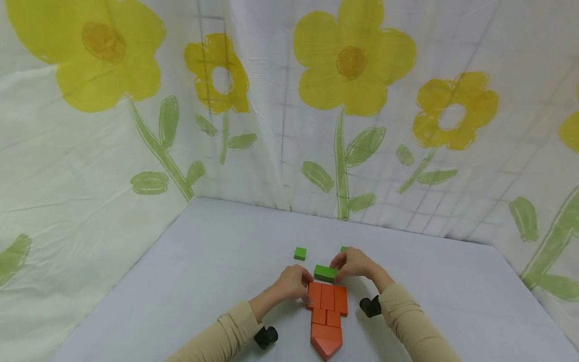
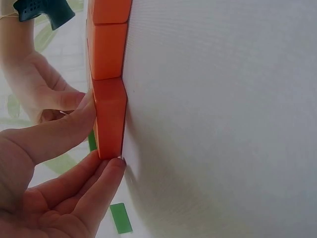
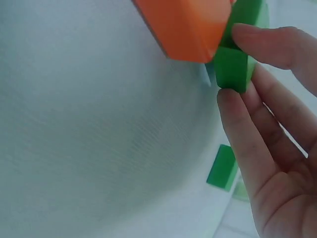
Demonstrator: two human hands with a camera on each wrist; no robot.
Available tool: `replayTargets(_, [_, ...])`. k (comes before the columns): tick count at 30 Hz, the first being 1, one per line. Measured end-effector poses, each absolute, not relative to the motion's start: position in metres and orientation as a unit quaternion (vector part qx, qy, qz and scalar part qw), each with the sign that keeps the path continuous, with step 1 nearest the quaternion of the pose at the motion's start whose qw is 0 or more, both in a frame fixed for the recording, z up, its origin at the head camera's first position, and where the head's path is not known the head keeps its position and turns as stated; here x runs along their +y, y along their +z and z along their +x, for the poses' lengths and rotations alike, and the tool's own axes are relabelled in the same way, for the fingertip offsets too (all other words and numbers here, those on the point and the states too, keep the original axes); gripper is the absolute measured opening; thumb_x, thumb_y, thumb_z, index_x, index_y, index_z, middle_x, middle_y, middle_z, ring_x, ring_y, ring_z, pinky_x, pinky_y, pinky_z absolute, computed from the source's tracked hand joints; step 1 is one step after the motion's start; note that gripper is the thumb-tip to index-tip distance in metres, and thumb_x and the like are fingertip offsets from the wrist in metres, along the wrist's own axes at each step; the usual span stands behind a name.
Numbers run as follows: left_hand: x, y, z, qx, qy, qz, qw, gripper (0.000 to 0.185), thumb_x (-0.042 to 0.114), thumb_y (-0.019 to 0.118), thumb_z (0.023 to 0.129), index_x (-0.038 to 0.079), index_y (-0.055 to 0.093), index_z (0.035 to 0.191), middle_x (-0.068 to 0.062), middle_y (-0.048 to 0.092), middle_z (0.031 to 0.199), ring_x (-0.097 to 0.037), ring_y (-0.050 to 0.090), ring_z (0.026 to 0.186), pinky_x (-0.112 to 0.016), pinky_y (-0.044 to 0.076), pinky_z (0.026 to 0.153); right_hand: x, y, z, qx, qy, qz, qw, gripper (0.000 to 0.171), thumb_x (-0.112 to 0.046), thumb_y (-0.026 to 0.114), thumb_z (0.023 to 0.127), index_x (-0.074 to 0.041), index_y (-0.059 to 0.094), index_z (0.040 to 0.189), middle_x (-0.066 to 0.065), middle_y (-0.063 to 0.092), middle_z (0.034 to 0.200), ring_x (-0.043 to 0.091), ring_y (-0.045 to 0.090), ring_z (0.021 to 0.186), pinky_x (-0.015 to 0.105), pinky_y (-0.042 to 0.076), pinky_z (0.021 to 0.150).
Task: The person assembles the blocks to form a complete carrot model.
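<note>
Orange-red wooden blocks lie fitted together on the table, with square blocks (image 1: 325, 317) in the middle and a pointed block (image 1: 326, 340) at the near end. My left hand (image 1: 293, 282) is at their far left corner, pinching the left orange block (image 2: 111, 116) between thumb and fingers. Just past the far row, a long green block (image 1: 324, 273) sits in the pinch of my right hand (image 1: 355, 264). In the right wrist view, thumb and fingertips touch that green block's end, close beside an orange block (image 3: 183, 29).
Two small green blocks lie farther back: a left one (image 1: 300, 253) and a right one (image 1: 344, 248), the latter partly hidden by the right hand. The pale table (image 1: 217, 241) meets a flower-printed curtain (image 1: 271, 176) at the back. Dark devices (image 1: 266, 337) hang at both wrists.
</note>
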State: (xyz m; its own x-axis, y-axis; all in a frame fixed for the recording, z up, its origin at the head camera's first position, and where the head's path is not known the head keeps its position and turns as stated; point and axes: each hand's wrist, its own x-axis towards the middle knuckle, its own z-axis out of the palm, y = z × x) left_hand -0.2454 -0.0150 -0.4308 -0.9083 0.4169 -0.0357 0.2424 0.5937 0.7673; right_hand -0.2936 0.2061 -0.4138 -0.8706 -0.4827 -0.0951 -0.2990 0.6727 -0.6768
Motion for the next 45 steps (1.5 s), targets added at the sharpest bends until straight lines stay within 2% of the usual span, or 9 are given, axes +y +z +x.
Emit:
replayTargets(7, [-0.015, -0.430, -0.245, 0.888, 0.407, 0.183, 0.106, 0.038, -0.005, 0.086, 0.062, -0.007, 0.070, 0.097, -0.003, 0.059, 0.075, -0.011, 0.049, 0.068, -0.023, 0.043, 0.059, 0.209, -0.420, -0.298, 0.889, -0.357, -0.241, 0.160, 0.025, -0.018, 0.081, 0.075, -0.005, 0.076, 0.096, 0.002, 0.071, 0.091, 0.013, 0.062, 0.080, 0.033, 0.053, 0.071])
replayTargets(12, [-0.015, -0.428, -0.244, 0.890, 0.405, 0.180, 0.108, 0.038, -0.005, 0.086, 0.063, -0.006, 0.070, 0.097, -0.003, 0.060, 0.076, -0.012, 0.050, 0.068, -0.024, 0.044, 0.060, 0.203, -0.419, -0.296, 0.897, -0.346, -0.226, 0.156, 0.018, -0.012, 0.074, 0.082, 0.000, 0.074, 0.096, 0.006, 0.072, 0.091, 0.012, 0.063, 0.077, 0.032, 0.053, 0.070])
replayTargets(16, [-0.015, -0.427, -0.244, 0.889, 0.406, 0.182, 0.112, 0.038, -0.005, 0.086, 0.063, -0.006, 0.070, 0.097, -0.003, 0.060, 0.076, -0.012, 0.049, 0.068, -0.024, 0.044, 0.060, 0.203, -0.420, -0.294, 0.900, -0.340, -0.225, 0.154, 0.015, -0.007, 0.074, 0.083, 0.001, 0.074, 0.095, 0.005, 0.071, 0.088, 0.010, 0.063, 0.074, 0.029, 0.053, 0.067])
replayTargets(38, [-0.015, -0.428, -0.245, 0.897, 0.398, 0.161, 0.107, 0.035, -0.003, 0.088, 0.062, -0.007, 0.070, 0.092, -0.003, 0.060, 0.074, -0.013, 0.050, 0.066, -0.025, 0.045, 0.060, 0.200, -0.417, -0.292, 0.898, -0.332, -0.224, 0.179, 0.014, -0.008, 0.073, 0.083, -0.001, 0.074, 0.095, 0.002, 0.071, 0.085, 0.009, 0.062, 0.072, 0.028, 0.052, 0.067])
replayTargets(42, [-0.014, -0.429, -0.245, 0.897, 0.398, 0.159, 0.107, 0.035, -0.003, 0.088, 0.062, -0.006, 0.069, 0.092, -0.003, 0.060, 0.074, -0.013, 0.050, 0.066, -0.025, 0.046, 0.060, 0.196, -0.415, -0.301, 0.913, -0.307, -0.228, 0.143, 0.010, -0.008, 0.070, 0.086, -0.003, 0.074, 0.093, 0.002, 0.071, 0.085, 0.011, 0.061, 0.074, 0.030, 0.051, 0.067])
replayTargets(45, [-0.013, -0.428, -0.244, 0.896, 0.399, 0.164, 0.103, 0.036, -0.004, 0.088, 0.061, -0.006, 0.069, 0.091, -0.003, 0.060, 0.074, -0.013, 0.050, 0.067, -0.025, 0.046, 0.061, 0.184, -0.415, -0.311, 0.921, -0.279, -0.262, 0.075, 0.010, -0.001, 0.067, 0.086, -0.002, 0.074, 0.093, 0.005, 0.071, 0.087, 0.016, 0.063, 0.078, 0.033, 0.052, 0.070])
